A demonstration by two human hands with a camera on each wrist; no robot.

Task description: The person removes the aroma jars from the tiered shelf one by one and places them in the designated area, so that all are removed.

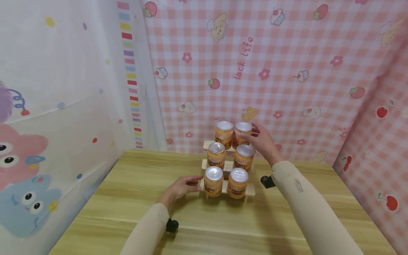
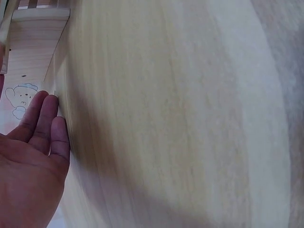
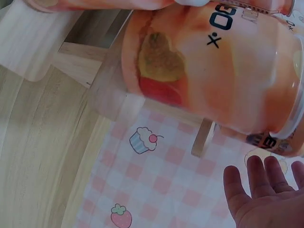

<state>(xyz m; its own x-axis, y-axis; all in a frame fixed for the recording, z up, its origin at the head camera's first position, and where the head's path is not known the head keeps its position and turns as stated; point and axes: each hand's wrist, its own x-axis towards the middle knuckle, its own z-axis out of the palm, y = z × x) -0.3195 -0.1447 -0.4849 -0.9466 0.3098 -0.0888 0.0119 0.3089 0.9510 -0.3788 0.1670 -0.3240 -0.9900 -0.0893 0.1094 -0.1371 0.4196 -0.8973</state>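
A three-tier wooden stand (image 1: 250, 188) bears several orange cans with silver lids, a pair on each tier. At the left end of its lowest tier, my left hand (image 1: 181, 187) pinches the wood between thumb and forefinger; its other fingers show nearly straight in the left wrist view. My right hand (image 1: 262, 141) holds the top right can (image 1: 239, 141), its thumb across the front and fingers at the right side. Beside that can stands the top left can (image 1: 224, 134). The middle right can (image 3: 204, 71) looms large in the right wrist view, partly hiding the can behind it.
The wood-grain table (image 1: 134, 198) extends on both sides of the stand. Close behind the stand hangs a pink checked cloth (image 1: 204, 117), with a white patterned cloth (image 1: 79, 134) at the left. Lower cans (image 1: 214, 182) stand beneath my right arm's reach.
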